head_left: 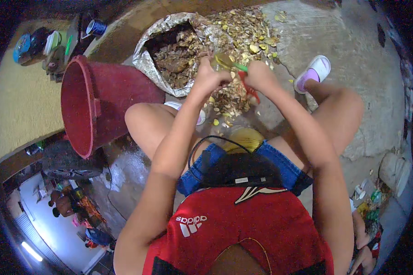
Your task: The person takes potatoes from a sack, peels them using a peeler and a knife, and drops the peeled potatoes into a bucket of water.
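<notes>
My left hand (209, 75) is closed around a small yellowish pod or fruit (223, 60), held above a heap of peelings. My right hand (260, 75) grips a small tool with a green and red handle (246, 78), its tip against the pod. Both hands meet in front of my knees. Below them a pile of yellowish husks and shells (243, 34) spreads over the concrete floor. An open silvery sack (170, 50) of brownish pods lies just left of the hands. A yellow bowl (245, 137) sits between my thighs, partly hidden.
A big red bucket (94, 103) lies tipped on its side at the left, next to my left knee. My feet in light sandals (314, 71) rest on the floor. Small clutter (55, 46) sits on a ledge at the upper left. Litter (369, 197) lies at the lower right.
</notes>
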Available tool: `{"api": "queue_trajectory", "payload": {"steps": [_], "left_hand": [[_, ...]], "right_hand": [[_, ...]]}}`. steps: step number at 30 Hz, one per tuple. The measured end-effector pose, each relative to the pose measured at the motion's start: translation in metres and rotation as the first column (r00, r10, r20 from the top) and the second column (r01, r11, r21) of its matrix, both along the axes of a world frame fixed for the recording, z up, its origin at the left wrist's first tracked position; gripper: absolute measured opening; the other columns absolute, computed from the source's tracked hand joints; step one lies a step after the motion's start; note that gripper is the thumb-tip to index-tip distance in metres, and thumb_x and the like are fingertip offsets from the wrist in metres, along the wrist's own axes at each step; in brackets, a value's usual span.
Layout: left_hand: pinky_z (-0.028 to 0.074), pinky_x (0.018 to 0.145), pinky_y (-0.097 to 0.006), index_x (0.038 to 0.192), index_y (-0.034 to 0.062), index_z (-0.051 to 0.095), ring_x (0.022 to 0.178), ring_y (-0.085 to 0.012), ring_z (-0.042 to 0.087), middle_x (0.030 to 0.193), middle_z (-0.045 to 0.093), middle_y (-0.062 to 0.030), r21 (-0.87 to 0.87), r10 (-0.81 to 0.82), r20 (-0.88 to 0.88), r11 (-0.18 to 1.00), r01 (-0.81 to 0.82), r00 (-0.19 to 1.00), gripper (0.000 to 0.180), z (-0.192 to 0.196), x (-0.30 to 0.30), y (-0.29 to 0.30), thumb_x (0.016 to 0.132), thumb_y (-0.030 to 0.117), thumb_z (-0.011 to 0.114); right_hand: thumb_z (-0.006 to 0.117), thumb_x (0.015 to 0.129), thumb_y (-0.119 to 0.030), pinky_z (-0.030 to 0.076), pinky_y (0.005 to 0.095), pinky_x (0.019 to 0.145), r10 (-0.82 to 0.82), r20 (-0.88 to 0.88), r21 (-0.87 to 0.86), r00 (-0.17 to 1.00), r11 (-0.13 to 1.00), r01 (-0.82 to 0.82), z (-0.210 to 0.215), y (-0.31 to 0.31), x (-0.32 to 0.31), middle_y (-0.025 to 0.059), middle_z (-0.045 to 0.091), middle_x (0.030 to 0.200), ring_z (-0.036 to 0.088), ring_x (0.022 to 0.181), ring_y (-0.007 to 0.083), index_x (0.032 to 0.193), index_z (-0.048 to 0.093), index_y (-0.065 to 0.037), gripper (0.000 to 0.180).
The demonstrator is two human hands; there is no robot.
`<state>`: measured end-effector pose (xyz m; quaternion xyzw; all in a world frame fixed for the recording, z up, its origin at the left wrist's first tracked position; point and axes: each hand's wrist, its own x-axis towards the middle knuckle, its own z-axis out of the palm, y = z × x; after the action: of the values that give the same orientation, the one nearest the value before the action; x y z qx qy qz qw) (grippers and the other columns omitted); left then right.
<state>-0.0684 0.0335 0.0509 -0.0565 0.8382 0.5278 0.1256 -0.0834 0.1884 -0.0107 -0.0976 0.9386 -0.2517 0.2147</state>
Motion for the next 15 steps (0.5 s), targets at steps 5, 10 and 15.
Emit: {"api": "queue_trajectory", "payload": {"steps": [5, 10, 15], "left_hand": [[0.044, 0.071, -0.033, 0.102, -0.0047, 0.035, 0.079, -0.0259, 0.054, 0.086, 0.052, -0.0157, 0.422, -0.108, 0.241, 0.907, -0.004, 0.964, 0.058, -0.011, -0.004, -0.015, 0.055, 0.011, 0.065], [0.041, 0.076, -0.036, 0.105, -0.0031, 0.033, 0.088, -0.0308, 0.052, 0.093, 0.050, -0.0198, -0.314, -0.127, -0.168, 0.947, 0.069, 0.978, 0.064, -0.021, 0.006, -0.006, 0.055, 0.016, 0.069], [0.044, 0.072, -0.031, 0.111, 0.0001, 0.032, 0.088, -0.0220, 0.052, 0.098, 0.049, -0.0123, 0.219, 0.064, 0.005, 0.974, -0.064, 0.998, 0.071, -0.021, -0.003, -0.023, 0.051, 0.006, 0.071]], "right_hand": [[0.057, 0.060, -0.020, 0.048, 0.0392, 0.065, -0.004, 0.120, 0.043, 0.993, 0.999, -0.001, 0.004, -0.006, -0.006, 0.0204, 0.059, 0.074, 0.059, 0.069, 0.0327, 0.074, 0.060, 0.002, 0.026], [0.069, 0.057, -0.033, 0.047, 0.0387, 0.065, 0.055, 0.206, 0.009, 0.977, 0.998, -0.058, -0.009, -0.005, -0.004, 0.0222, 0.059, 0.078, 0.059, 0.073, 0.0325, 0.075, 0.061, 0.003, 0.041], [0.061, 0.059, -0.027, 0.048, 0.0378, 0.067, 0.098, 0.235, -0.006, 0.967, 0.995, -0.099, -0.006, -0.002, -0.002, 0.0218, 0.059, 0.078, 0.058, 0.071, 0.0337, 0.075, 0.060, 0.002, 0.034]]}}
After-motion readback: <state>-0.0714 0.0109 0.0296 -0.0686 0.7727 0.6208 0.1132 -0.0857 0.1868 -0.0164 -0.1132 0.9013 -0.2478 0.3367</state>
